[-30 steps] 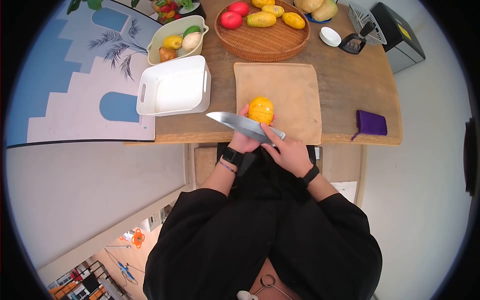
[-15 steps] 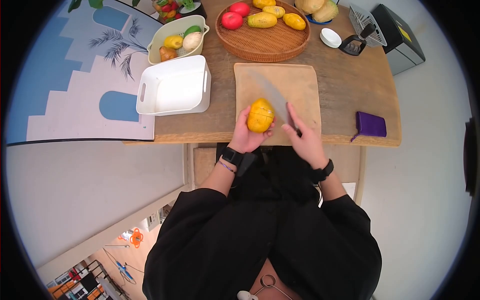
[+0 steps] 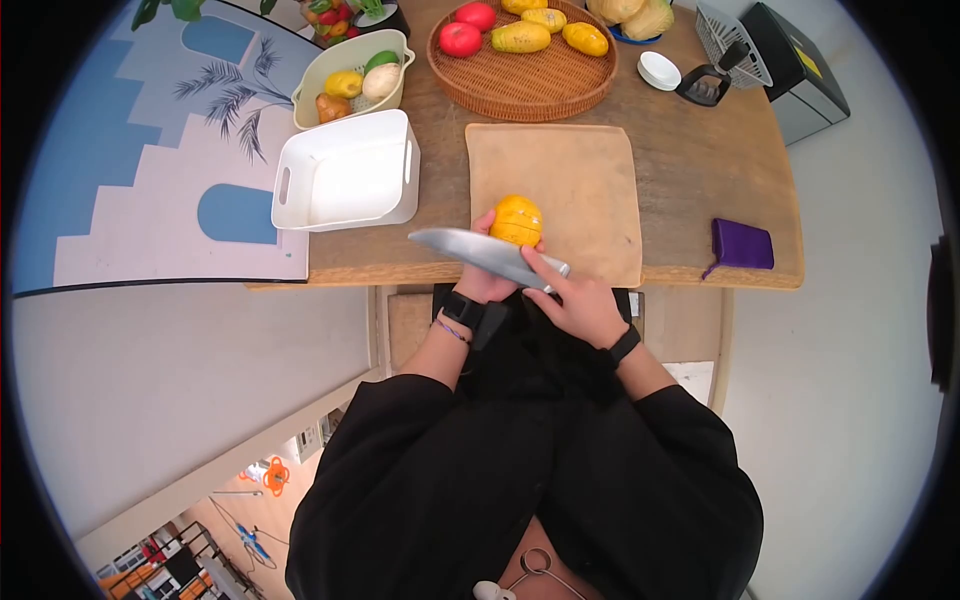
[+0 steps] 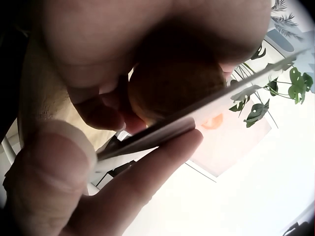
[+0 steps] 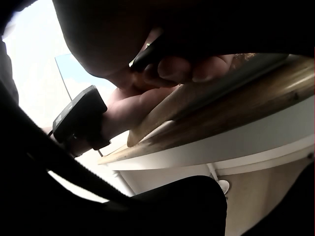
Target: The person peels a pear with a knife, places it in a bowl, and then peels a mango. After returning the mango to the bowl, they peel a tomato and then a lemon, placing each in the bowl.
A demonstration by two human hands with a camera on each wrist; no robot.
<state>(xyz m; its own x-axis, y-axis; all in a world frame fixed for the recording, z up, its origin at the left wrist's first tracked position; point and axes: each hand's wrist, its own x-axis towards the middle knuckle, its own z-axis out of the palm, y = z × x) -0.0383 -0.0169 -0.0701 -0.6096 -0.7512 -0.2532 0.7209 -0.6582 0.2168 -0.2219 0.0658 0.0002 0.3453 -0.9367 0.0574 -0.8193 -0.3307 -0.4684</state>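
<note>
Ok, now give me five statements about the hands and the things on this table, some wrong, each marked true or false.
1. The right hand holds the knife. True.
2. The left hand is empty. False: its fingers hold a yellow fruit.
3. The white bin stands left of the cutting board. True.
4. The purple pouch lies inside the wicker tray. False: it lies on the table, right of the cutting board.
5. The wicker tray holds both red and yellow produce. True.
</note>
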